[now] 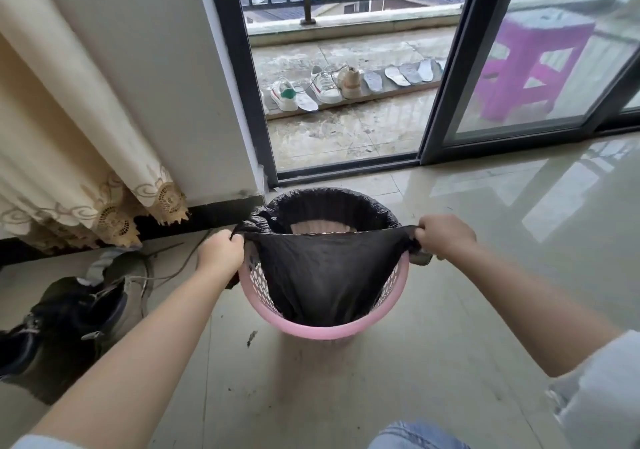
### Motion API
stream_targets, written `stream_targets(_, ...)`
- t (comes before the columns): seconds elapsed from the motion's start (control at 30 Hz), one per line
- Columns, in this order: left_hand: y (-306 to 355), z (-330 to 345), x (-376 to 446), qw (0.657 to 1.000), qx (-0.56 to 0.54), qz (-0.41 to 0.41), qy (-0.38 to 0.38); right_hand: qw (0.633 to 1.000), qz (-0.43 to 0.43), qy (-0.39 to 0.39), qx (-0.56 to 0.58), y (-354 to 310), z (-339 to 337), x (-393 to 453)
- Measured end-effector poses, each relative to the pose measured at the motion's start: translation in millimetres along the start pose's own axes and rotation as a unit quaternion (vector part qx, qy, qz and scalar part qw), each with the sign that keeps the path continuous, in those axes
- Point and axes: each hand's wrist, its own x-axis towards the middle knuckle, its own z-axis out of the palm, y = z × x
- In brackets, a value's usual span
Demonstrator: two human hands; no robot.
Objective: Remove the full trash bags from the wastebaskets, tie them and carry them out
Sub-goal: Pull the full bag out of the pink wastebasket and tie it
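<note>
Black trash bag (pixel 322 268), one, in one pink wastebasket (pixel 322 331), both hands' fingers (pixel 237 239) gripping its rim.

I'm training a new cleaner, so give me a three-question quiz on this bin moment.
1. True or false: both hands grip the black trash bag.
2. Which part of the bag's edge is off the pink wastebasket: near or far?
3. What stands behind the glass door? A) purple stool B) mop C) bucket

Key: 1 true, left hand and right hand; 2 near; 3 A, the purple stool.
</note>
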Motion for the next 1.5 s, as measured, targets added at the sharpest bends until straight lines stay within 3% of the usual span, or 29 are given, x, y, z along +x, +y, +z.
stream_targets(0.1, 12, -10, -3, 0.997, 0.005, 0.061, 0.040, 0.987, 0.034, -0.022, 0.155, -10, -6, 9)
stream_targets(0.2, 26, -20, -11, 0.977, -0.001, 0.204, 0.065, 0.982, 0.000, 0.077, 0.171, -23, -17, 12)
stream_targets(0.3, 49, -26, -34, 0.944, -0.199, 0.261, 0.005, 0.934, -0.079, 0.142, 0.319, -49, -30, -4)
stream_targets(0.37, 62, -29, -50, 0.879, -0.394, 0.246, -0.109, 0.842, -0.136, 0.040, 0.520, -57, -40, -22)
stream_targets(0.4, 62, -27, -53, 0.852, -0.440, 0.237, -0.154, 0.797, -0.163, -0.046, 0.580, -56, -42, -29)
stream_targets(0.43, 60, -25, -53, 0.849, -0.442, 0.228, -0.181, 0.780, -0.185, -0.122, 0.585, -52, -44, -35)
stream_targets(0.47, 56, -23, -53, 0.862, -0.423, 0.204, -0.193, 0.809, -0.196, -0.163, 0.529, -48, -46, -39)
stream_targets(0.5, 51, -22, -50, 0.886, -0.398, 0.155, -0.182, 0.862, -0.197, -0.155, 0.441, -45, -44, -40)
stream_targets(0.57, 38, -22, -40, 0.909, -0.393, 0.014, -0.136, 0.943, -0.166, -0.031, 0.285, -42, -40, -30)
stream_targets(0.67, 21, -27, -26, 0.914, -0.364, -0.099, -0.150, 0.957, -0.074, 0.143, 0.242, -59, -41, -10)
stream_targets(0.73, 16, -28, -18, 0.943, -0.296, -0.089, -0.119, 0.971, -0.006, 0.165, 0.175, -73, -43, 8)
stream_targets(0.83, 17, -34, -11, 0.965, -0.262, 0.003, -0.027, 0.981, 0.080, 0.089, 0.154, -83, -43, 29)
stream_targets(0.9, 22, -44, -12, 0.944, -0.324, 0.053, 0.005, 0.980, 0.068, 0.052, 0.177, -84, -41, 40)
stream_targets(1.0, 36, -55, -13, 0.893, -0.438, 0.106, 0.000, 0.969, 0.016, 0.080, 0.233, -90, -54, 44)
stream_targets(1.07, 51, -61, -17, 0.867, -0.483, 0.122, 0.021, 0.923, -0.051, 0.115, 0.363, -95, -70, 42)
stream_targets(1.13, 66, -63, -20, 0.838, -0.524, 0.151, 0.002, 0.841, -0.094, 0.116, 0.521, -96, -89, 27)
stream_targets(1.23, 74, -66, -26, 0.774, -0.588, 0.200, -0.127, 0.652, -0.151, 0.034, 0.742, -82, -104, 4)
stream_targets(1.27, 72, -65, -28, 0.775, -0.571, 0.212, -0.168, 0.602, -0.164, 0.001, 0.781, -73, -102, 0)
stream_targets(1.3, 68, -62, -27, 0.798, -0.526, 0.212, -0.204, 0.587, -0.163, -0.021, 0.793, -62, -99, -2)
stream_targets(1.33, 62, -57, -27, 0.836, -0.448, 0.208, -0.238, 0.602, -0.150, -0.028, 0.784, -52, -96, -2)
stream_targets(1.4, 45, -51, -29, 0.929, -0.150, 0.205, -0.267, 0.684, -0.101, 0.000, 0.723, -31, -87, 3)
stream_targets(1.43, 34, -49, -27, 0.942, 0.035, 0.216, -0.254, 0.742, -0.079, 0.024, 0.665, -25, -84, 4)
stream_targets(1.5, 15, -45, -29, 0.904, 0.292, 0.217, -0.224, 0.852, -0.047, 0.050, 0.519, -19, -75, 8)
